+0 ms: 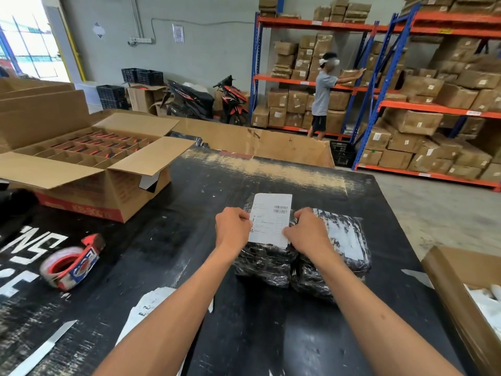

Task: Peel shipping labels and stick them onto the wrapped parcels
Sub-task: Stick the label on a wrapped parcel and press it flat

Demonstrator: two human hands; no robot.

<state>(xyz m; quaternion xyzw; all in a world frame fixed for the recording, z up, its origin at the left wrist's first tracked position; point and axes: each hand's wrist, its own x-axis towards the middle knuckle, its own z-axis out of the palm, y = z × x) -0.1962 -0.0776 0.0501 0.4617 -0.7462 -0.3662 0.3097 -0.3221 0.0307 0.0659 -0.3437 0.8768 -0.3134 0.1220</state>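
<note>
Pinching the label [271, 218] by its two long edges, both hands [234, 226] [305, 230] hold it lengthwise right over the left-hand parcel [264, 264] on the counter [244, 335], left hand nearer that parcel.

Two parcels [301, 264] side by side on tabletop [271, 335], under the hands. Label [271, 221] between left hand [233, 226] and right hand [305, 230], over left parcel. Tape dispenser [73, 263] well left of hands. Open box [89, 161] far-left, behind dispenser. Carton [466, 291] right of hands. Shelves [393, 90] far behind.
</note>
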